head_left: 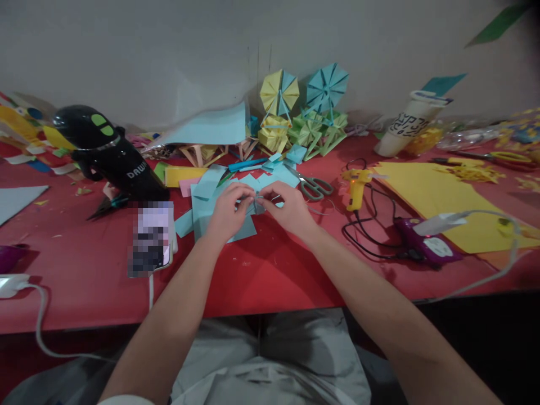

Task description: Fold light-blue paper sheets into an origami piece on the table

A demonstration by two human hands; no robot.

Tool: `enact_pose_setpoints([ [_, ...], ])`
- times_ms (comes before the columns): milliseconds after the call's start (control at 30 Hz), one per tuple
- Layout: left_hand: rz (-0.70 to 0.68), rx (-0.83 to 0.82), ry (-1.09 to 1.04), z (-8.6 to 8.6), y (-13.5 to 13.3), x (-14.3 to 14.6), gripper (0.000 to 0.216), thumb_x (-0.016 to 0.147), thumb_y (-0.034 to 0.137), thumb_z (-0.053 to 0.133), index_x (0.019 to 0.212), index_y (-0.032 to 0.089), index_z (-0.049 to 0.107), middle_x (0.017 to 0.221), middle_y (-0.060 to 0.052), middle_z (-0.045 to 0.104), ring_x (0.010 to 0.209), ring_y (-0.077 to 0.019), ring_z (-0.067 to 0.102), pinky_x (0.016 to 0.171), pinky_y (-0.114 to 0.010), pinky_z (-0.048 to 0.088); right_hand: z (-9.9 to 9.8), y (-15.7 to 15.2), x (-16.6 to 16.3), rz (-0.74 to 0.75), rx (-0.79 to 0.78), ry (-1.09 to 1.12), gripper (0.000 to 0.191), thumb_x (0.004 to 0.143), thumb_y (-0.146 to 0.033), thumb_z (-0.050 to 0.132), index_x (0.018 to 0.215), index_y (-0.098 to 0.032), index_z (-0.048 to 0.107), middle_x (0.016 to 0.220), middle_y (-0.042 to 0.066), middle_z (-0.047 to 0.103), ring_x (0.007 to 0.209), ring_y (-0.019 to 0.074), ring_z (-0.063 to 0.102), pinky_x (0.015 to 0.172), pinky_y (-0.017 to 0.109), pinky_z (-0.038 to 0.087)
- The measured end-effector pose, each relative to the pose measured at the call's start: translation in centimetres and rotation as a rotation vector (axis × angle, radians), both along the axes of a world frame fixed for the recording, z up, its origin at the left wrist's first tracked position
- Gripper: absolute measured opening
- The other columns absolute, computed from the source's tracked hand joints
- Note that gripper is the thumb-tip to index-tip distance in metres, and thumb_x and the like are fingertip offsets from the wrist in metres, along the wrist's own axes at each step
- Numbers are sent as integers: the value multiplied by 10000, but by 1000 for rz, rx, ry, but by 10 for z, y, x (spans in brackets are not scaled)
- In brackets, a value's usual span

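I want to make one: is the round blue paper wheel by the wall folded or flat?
Folded: the blue paper wheel shows creases fanning out from its middle towards its edge.

Blue paper [201, 219] lies on the red table [274, 287]; yellow sheets [430, 205] lie at right.

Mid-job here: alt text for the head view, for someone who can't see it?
A person's left hand and right hand pinch a small light-blue folded paper piece over light-blue paper sheets on a red table. To the right are grey-handled scissors and a yellow glue gun; behind, a blue folded-paper wheel.
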State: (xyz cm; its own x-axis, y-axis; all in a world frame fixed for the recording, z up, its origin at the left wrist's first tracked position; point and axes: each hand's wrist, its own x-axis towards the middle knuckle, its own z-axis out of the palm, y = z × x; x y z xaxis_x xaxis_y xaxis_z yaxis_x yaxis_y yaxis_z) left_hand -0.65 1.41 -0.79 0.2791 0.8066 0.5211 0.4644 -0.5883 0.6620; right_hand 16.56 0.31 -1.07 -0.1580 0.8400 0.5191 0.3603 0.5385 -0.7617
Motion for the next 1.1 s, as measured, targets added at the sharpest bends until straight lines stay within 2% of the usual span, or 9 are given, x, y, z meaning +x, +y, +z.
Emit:
enact_pose_setpoints([
  [200, 11, -32, -93, 5, -1, -1, 119, 840, 285, 619, 902, 213, 691, 1006, -56, 663, 880, -163, 629, 712, -270, 520, 1, 1, 4, -3, 15, 24, 155, 851, -340, 625, 773, -207, 603, 811, 31, 628, 742, 156, 588, 697, 326, 520],
  [433, 0, -50, -104, 5, 1, -2, 90, 825, 277, 620, 846, 209, 675, 908, -45, 677, 853, -170, 632, 739, -295, 525, -1, 5, 6, 23, -16, 39, 186, 840, -385, 633, 786, -209, 607, 812, 34, 633, 756, 162, 599, 710, 334, 531],
  [667, 63, -62, -106, 8, 0, -1, 54, 838, 235, 593, 838, 206, 639, 910, -34, 680, 810, -152, 624, 735, -287, 515, -5, 8, 6, 39, -89, 105, 221, 769, -395, 703, 858, -215, 610, 784, 15, 651, 704, 152, 614, 689, 322, 537],
  [867, -10, -19, -53, 5, -1, -3, 106, 867, 228, 559, 896, 215, 660, 1002, -56, 667, 929, -170, 624, 728, -279, 510, -4, 8, 8, 44, -124, 5, 149, 785, -313, 668, 719, -196, 604, 697, 5, 649, 653, 138, 591, 667, 298, 497],
  [967, -51, -17, -17, 5, -1, -4, 147, 879, 235, 549, 923, 230, 689, 1044, -64, 660, 974, -181, 620, 695, -268, 510, -3, 7, 9, 9, -111, -5, 173, 783, -326, 670, 688, -194, 611, 687, 8, 654, 644, 141, 585, 658, 297, 490],
  [1100, -55, -25, -5, 5, -1, -4, 150, 879, 274, 567, 922, 227, 703, 1054, -74, 654, 993, -192, 619, 701, -274, 524, -3, 6, 9, 8, -87, -20, 123, 787, -242, 634, 675, -193, 622, 680, 6, 665, 642, 140, 597, 668, 296, 499],
])
